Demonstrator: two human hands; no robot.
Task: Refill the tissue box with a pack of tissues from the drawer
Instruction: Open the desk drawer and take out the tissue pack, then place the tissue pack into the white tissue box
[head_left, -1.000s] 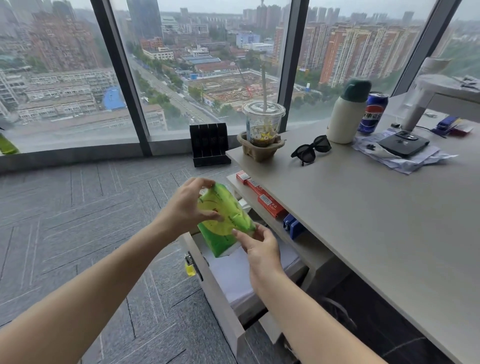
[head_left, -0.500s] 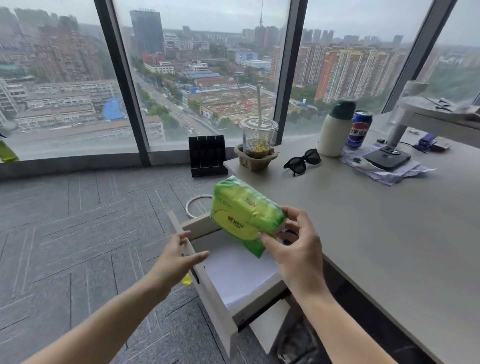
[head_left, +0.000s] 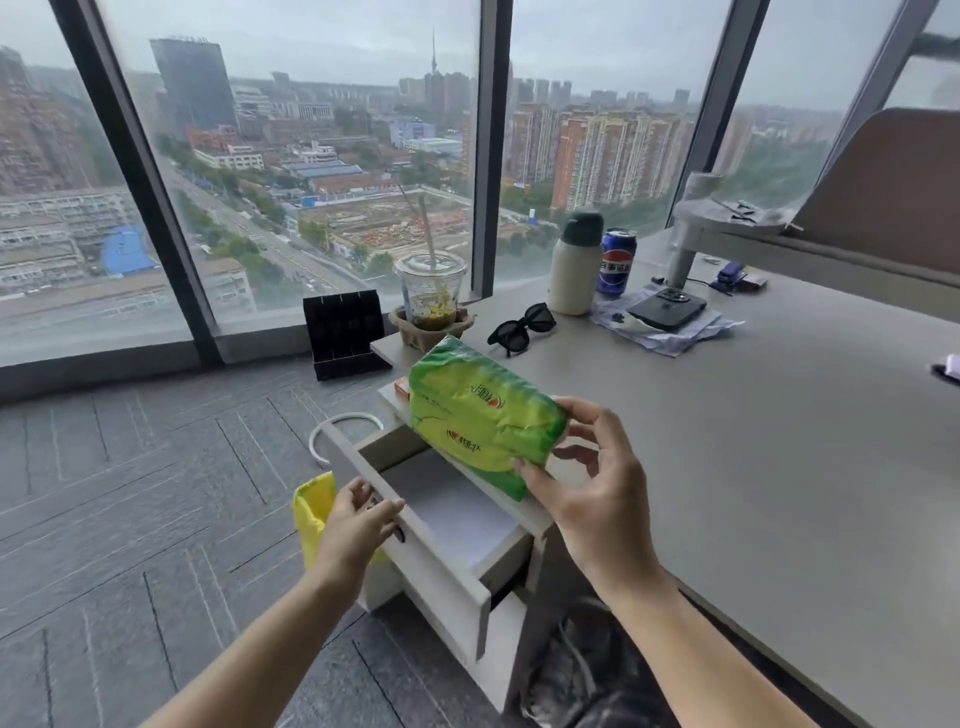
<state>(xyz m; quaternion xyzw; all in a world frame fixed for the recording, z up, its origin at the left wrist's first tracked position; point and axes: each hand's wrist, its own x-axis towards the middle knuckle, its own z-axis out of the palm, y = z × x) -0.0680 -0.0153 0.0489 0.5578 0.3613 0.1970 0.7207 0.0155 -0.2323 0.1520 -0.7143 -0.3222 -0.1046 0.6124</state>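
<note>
A green and yellow pack of tissues (head_left: 480, 415) hangs above the open drawer, gripped at its right end by my right hand (head_left: 592, 483). The white drawer (head_left: 447, 566) under the desk's left end is pulled out, with white paper lying inside. My left hand (head_left: 358, 525) rests on the drawer's front panel by the handle, fingers spread against it. No tissue box shows in this view.
The grey desk (head_left: 753, 447) carries a plastic cup with a straw (head_left: 431, 291), sunglasses (head_left: 522, 327), a white bottle (head_left: 574, 265), a cola can (head_left: 615, 262) and a phone on papers (head_left: 665, 309). A yellow bag (head_left: 311, 512) and a black rack (head_left: 345, 332) sit on the carpet.
My right hand has lifted the tissue pack up and right, away from the drawer. My left hand let go of the pack and dropped onto the drawer front.
</note>
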